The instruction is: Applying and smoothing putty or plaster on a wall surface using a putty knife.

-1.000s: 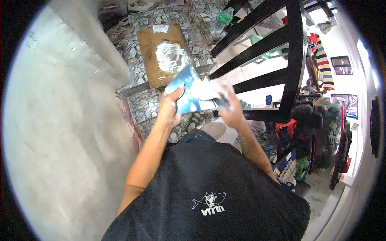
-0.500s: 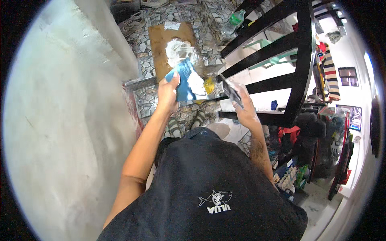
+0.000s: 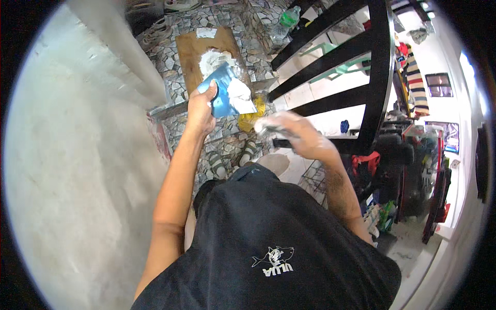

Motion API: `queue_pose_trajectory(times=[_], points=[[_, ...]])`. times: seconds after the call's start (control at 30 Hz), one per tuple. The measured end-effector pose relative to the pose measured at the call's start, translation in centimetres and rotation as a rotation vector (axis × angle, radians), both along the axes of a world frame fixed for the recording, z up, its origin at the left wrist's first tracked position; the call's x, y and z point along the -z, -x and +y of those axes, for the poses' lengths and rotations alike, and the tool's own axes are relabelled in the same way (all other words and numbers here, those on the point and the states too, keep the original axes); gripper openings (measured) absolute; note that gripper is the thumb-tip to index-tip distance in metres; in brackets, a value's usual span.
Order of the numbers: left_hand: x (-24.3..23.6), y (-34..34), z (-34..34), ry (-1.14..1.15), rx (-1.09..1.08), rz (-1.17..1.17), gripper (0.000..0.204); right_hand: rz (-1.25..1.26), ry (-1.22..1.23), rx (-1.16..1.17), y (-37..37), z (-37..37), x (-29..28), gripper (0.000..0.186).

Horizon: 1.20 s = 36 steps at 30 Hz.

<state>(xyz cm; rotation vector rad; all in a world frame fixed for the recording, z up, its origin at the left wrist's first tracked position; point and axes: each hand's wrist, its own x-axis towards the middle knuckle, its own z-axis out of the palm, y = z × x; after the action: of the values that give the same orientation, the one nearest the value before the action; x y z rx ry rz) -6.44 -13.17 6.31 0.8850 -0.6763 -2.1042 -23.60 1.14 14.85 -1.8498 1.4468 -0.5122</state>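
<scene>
My left hand (image 3: 200, 111) grips a flat blue plate (image 3: 221, 95) by its left edge, with the thumb on top. A lump of white putty (image 3: 239, 95) lies on the right half of the plate. To the right, my right hand (image 3: 306, 135) is closed round a putty knife (image 3: 267, 127), blurred by motion and partly hidden by the fingers. The knife is apart from the plate. Past the plate, a brown wooden board (image 3: 188, 62) lies on the stone-patterned floor, with a white putty patch (image 3: 211, 60) on it.
A grey plastered wall (image 3: 77, 170) rises along my left. Black slatted railing (image 3: 380, 77) stands close at the right. A yellow plastic bag (image 3: 249, 122) sits beyond my slippered feet (image 3: 217, 164). A green-tinted plastic bottle (image 3: 289, 18) and shoes (image 3: 155, 36) lie farther off.
My right hand has swung down and left with the putty knife, away from the railing, turning the tool leftward. The view has shifted slightly; my left hand keeps hold of the plate.
</scene>
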Motion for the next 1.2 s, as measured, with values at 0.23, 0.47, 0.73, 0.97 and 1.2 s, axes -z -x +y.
queue_pose_trajectory(times=[0.23,0.47,0.73,0.97,1.2], points=[[-1.5,0.3,4.3,-0.251,0.073,0.304,0.028,0.026,0.384,0.304,-2.5,1.2,2.4,0.061],[0.6,-2.2,2.5,-0.187,0.089,0.25,0.029,0.193,-0.103,0.342,1.2,3.9,9.2,0.063],[7.5,2.1,0.9,-0.222,0.447,-0.268,0.022,0.018,-0.073,0.208,2.9,-3.2,15.9,0.043],[14.6,2.6,-1.4,-0.224,0.662,-0.748,0.016,-0.238,-0.349,0.22,-2.0,-2.9,19.4,0.049],[23.5,-2.2,-5.5,-0.25,0.593,-0.855,0.018,-0.22,-0.385,-0.03,-3.7,-3.8,16.7,0.051]])
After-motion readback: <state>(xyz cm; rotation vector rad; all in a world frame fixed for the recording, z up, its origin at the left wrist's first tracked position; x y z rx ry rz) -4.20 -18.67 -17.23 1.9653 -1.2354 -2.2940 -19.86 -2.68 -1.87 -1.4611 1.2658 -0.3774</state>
